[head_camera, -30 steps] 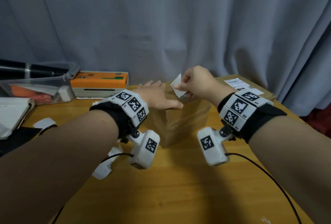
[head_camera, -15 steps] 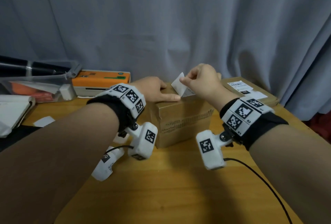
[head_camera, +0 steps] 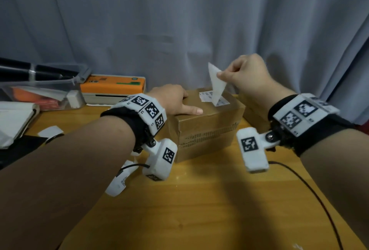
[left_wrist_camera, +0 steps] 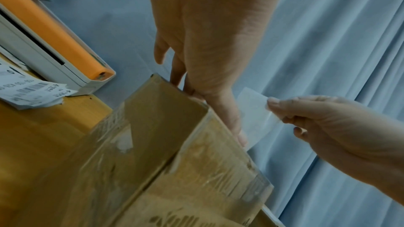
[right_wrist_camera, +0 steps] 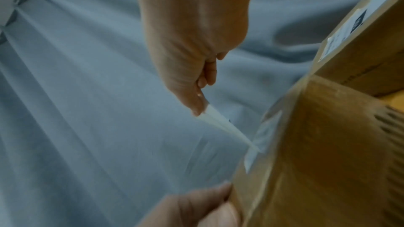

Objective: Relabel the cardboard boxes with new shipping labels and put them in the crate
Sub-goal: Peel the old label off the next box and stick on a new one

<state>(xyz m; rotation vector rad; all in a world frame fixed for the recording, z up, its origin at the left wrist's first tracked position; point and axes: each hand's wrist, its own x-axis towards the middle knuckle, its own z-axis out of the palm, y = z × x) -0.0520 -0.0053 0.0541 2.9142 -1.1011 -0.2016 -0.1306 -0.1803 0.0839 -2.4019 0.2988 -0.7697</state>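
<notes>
A brown cardboard box (head_camera: 205, 129) stands on the wooden table (head_camera: 199, 209) in front of me. My left hand (head_camera: 173, 100) lies flat on its top, thumb stretched along the near edge and fingers reaching over the far side (left_wrist_camera: 174, 72). Above the box, my right hand (head_camera: 226, 75) pinches a white label (head_camera: 216, 85) between thumb and forefinger. The label is peeled up steeply; only its lower end still sticks to the box top. In the right wrist view the label (right_wrist_camera: 225, 125) runs taut from the fingertips down to the box (right_wrist_camera: 328, 161). No crate is visible.
A second cardboard box (head_camera: 253, 110) with a label sits behind my right wrist. An orange-and-white label printer (head_camera: 113, 88) stands at the back left, with printed labels (left_wrist_camera: 28, 91) before it. A clear plastic bin (head_camera: 40, 92) is at far left. Grey curtain behind.
My right hand has risen up and to the right, pulling the label much further off the box top. My left hand stays pressed on the box.
</notes>
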